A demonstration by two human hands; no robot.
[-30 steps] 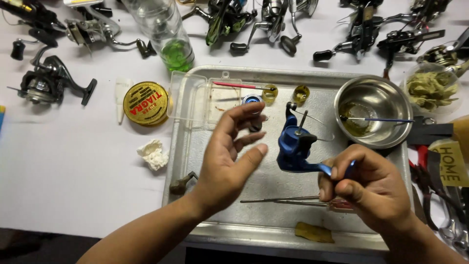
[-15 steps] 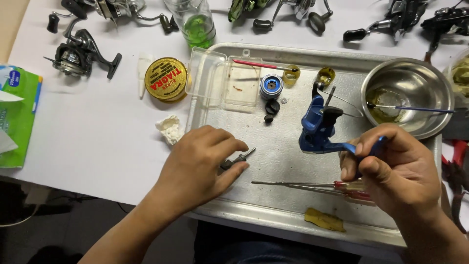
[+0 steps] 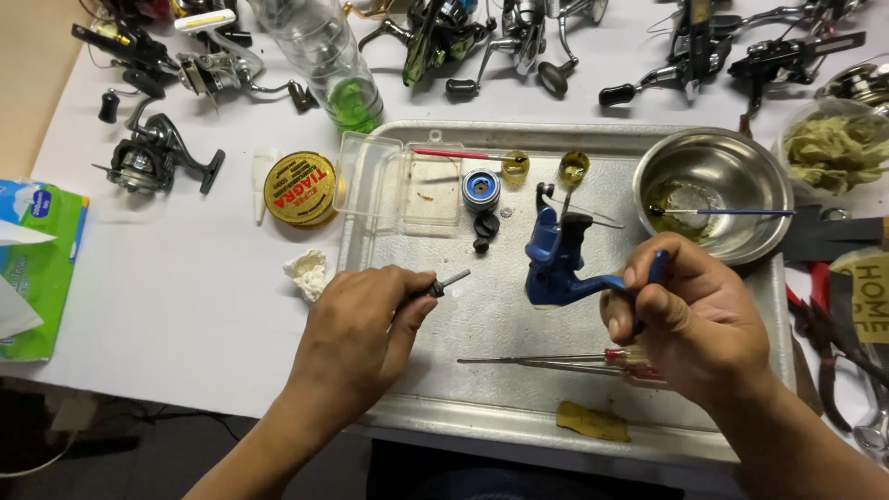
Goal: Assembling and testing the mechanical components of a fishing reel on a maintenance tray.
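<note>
Over metal tray (image 3: pixel 407 407), right hand (image 3: pixel 690 319) grips blue reel body (image 3: pixel 556 259).

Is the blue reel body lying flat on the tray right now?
No. The right hand holds the blue reel body upright by its foot, above the metal tray.

A white table (image 3: pixel 167 315) fills most of the view under even, bright light. Its near edge runs across the bottom, with a dark floor (image 3: pixel 111 454) below it. A tan surface (image 3: pixel 28 74) shows at the upper left corner.
</note>
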